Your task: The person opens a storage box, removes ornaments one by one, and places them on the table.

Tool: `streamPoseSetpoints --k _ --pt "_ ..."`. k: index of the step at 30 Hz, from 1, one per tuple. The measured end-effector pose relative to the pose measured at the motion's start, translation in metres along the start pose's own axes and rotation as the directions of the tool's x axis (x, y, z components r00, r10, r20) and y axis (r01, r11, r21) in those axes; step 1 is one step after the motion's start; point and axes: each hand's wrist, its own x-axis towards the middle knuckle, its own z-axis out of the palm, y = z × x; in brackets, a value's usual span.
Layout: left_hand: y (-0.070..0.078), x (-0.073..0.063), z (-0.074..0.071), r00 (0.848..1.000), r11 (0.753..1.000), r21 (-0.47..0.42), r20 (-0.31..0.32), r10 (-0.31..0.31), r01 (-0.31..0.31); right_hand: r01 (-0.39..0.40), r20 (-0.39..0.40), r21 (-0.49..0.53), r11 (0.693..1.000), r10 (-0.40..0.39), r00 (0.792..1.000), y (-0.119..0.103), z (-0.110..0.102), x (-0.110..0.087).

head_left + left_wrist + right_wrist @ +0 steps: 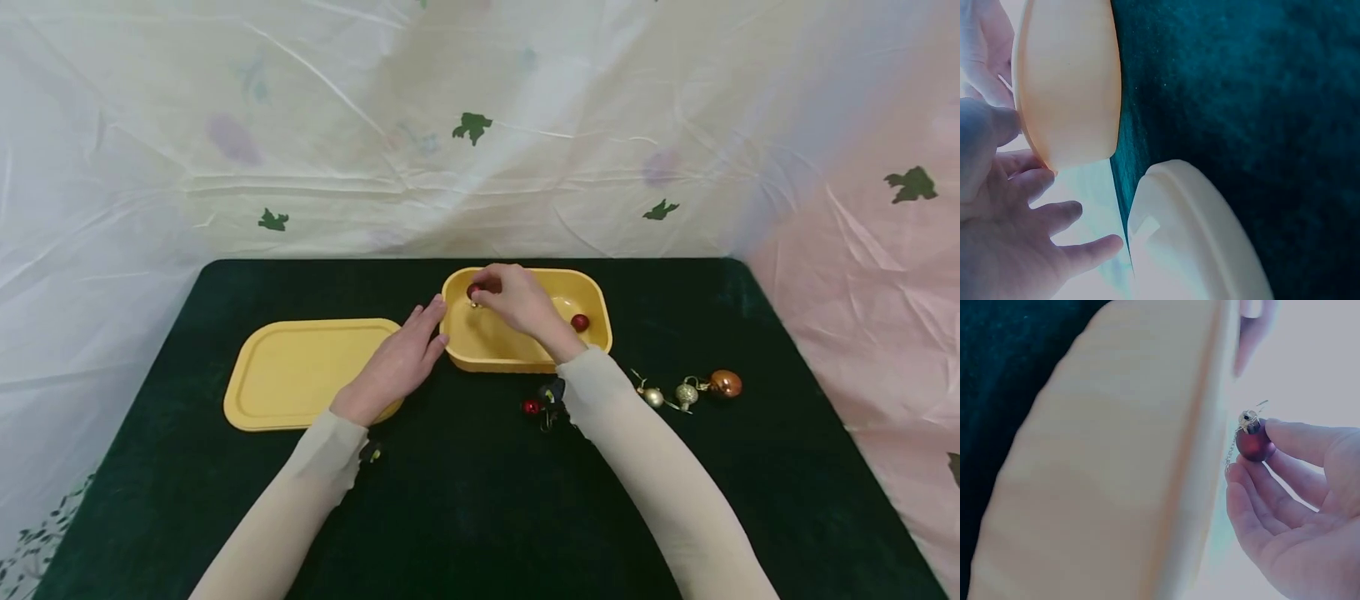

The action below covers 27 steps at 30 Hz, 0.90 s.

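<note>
Over the left part of a yellow box, my right hand pinches a dark red bauble ornament between thumb and fingertips. A metal cap and a thin chain show on it in the right wrist view. At the box's left end rests my left hand, fingers extended, with the thumb and some fingertips touching the rim in the left wrist view. Another dark red bauble lies inside the box at its right end. The left forearm and hand partly cover a flat yellow lid on the table.
Right of the box lie a pale gold bauble, a textured gold one and a copper one. A small red bauble sits in front of the box, beside the right sleeve. Dark green cloth covers the table; fabric hangs around it.
</note>
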Motion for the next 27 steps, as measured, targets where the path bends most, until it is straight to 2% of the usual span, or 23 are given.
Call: streamPoseSetpoints --k 10,15,19,27 --pt "-0.003 -0.001 0.000 1.000 1.000 0.000 0.003 0.004 -0.004 0.016 -0.051 0.104 0.994 -0.011 0.999 -0.004 -0.021 -0.031" --pt "-0.004 -0.002 -0.001 1.000 1.000 0.006 0.000 0.009 -0.009 0.063 -0.069 0.138 0.988 -0.053 0.996 -0.002 -0.025 -0.051" --pt "-0.005 -0.002 -0.001 1.000 1.000 0.011 -0.002 0.011 -0.011 0.092 -0.065 0.169 0.981 -0.082 0.995 0.001 -0.027 -0.069" --pt "-0.005 -0.002 -0.001 1.000 1.000 0.007 -0.006 0.012 -0.012 0.072 -0.031 0.169 0.983 -0.067 0.997 0.014 -0.025 -0.111"
